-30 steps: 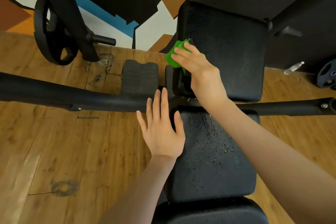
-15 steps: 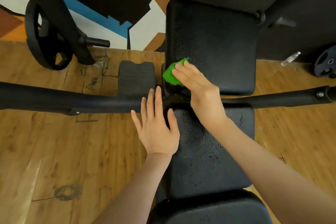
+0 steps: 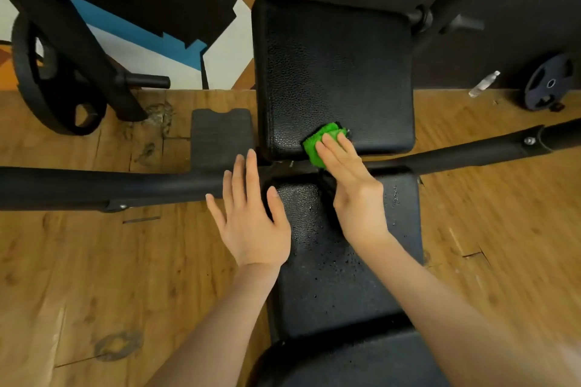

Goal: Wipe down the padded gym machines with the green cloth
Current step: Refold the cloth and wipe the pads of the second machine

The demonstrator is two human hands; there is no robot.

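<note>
A green cloth (image 3: 320, 143) lies against the near edge of the upper black pad (image 3: 336, 72) of the gym machine. My right hand (image 3: 352, 185) presses the cloth onto that pad with straight fingers laid flat over it. Flat and with fingers spread, my left hand (image 3: 251, 217) rests at the left edge of the lower black pad (image 3: 339, 261), its fingertips reaching the black crossbar (image 3: 110, 185). The lower pad carries small droplets.
The crossbar runs left to right between the two pads. A small black footplate (image 3: 220, 135) lies on the wooden floor left of the upper pad. A weight plate on a rack (image 3: 47, 88) stands far left; another plate (image 3: 548, 82) and a bottle (image 3: 482, 85) sit far right.
My right hand has slid the cloth from the upper pad's left edge down and rightward to its near edge. My left hand has stayed on the lower pad.
</note>
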